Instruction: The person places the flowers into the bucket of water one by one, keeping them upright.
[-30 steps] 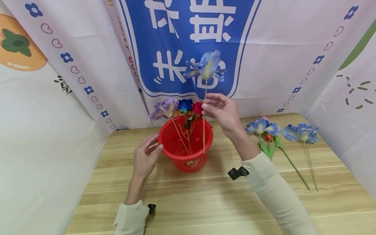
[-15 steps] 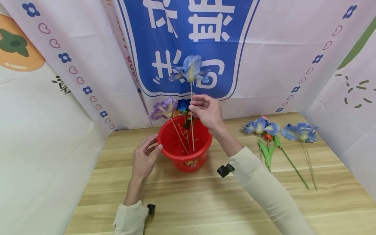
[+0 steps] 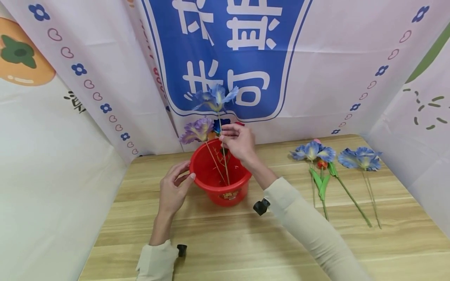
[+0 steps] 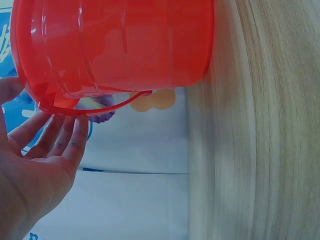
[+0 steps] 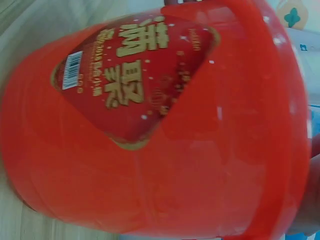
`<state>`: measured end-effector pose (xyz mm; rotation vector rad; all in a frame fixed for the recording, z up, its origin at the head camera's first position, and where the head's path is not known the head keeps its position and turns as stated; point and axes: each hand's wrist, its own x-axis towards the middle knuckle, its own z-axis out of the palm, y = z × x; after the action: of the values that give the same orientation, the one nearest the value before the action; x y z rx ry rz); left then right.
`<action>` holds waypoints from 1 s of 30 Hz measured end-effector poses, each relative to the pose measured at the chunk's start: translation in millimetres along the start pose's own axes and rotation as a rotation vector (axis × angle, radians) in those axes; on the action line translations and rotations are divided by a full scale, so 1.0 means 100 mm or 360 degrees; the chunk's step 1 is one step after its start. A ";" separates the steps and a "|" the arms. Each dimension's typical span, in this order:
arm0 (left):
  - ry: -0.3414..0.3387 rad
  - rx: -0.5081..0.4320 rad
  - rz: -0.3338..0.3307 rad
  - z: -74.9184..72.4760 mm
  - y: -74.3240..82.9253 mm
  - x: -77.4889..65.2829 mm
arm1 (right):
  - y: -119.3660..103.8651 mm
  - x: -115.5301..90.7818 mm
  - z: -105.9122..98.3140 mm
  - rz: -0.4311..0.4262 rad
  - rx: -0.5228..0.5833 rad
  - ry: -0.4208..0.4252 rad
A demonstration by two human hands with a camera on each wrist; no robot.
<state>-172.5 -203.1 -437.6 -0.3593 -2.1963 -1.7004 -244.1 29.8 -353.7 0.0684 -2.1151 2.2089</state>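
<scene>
My right hand (image 3: 240, 143) pinches the thin stem of a blue artificial iris (image 3: 216, 97) between thumb and fingers. The bloom stands high, and the stem's lower end reaches down into a red plastic bucket (image 3: 226, 195). Inside it lean a purple iris (image 3: 197, 130), a blue rose (image 3: 220, 125) and a red rose (image 3: 240, 123), both roses partly hidden by my right hand. At the bucket's left rim, my left hand (image 3: 173, 191) rests its thumb and extended fingers. In the left wrist view, those fingers (image 4: 65, 137) meet the rim beside the red handle (image 4: 117, 106).
More artificial flowers lie at the right of the wooden table (image 3: 225, 242): a blue iris (image 3: 313, 151), an orange-red tulip (image 3: 321, 164) and another blue iris (image 3: 360, 159). A printed cloth (image 3: 316, 78) hangs behind the table. Pale cloth walls stand on both sides.
My right hand has moved left and down with the blue iris, bringing its stem from the bucket's right side into the middle. My left hand has stayed at the rim.
</scene>
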 end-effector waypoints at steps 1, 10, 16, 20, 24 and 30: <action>0.0001 -0.0002 0.0002 0.00 0.00 0.00 | 0.01 0.00 0.01 -0.0001 -0.0020 -0.0002; 0.0001 -0.0012 0.0005 0.01 0.00 -0.01 | 0.14 0.01 0.11 -0.0005 -0.0304 -0.0030; 0.0002 -0.0029 0.0015 0.01 -0.01 0.00 | 0.21 0.00 0.13 -0.0035 -0.0497 -0.0054; 0.0006 -0.0042 0.0021 0.01 -0.01 -0.01 | 0.21 -0.03 0.12 -0.0034 -0.0641 -0.0070; 0.0005 -0.0048 0.0019 0.02 -0.01 -0.01 | 0.16 -0.10 0.06 -0.0012 -0.0694 -0.0114; 0.0010 -0.0042 0.0015 0.02 0.00 0.00 | 0.09 -0.23 -0.09 -0.0033 -0.0659 -0.0175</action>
<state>-172.4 -201.6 -438.6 -0.3702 -2.1663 -1.7245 -221.5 37.7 -364.7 0.1861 -2.5689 1.7471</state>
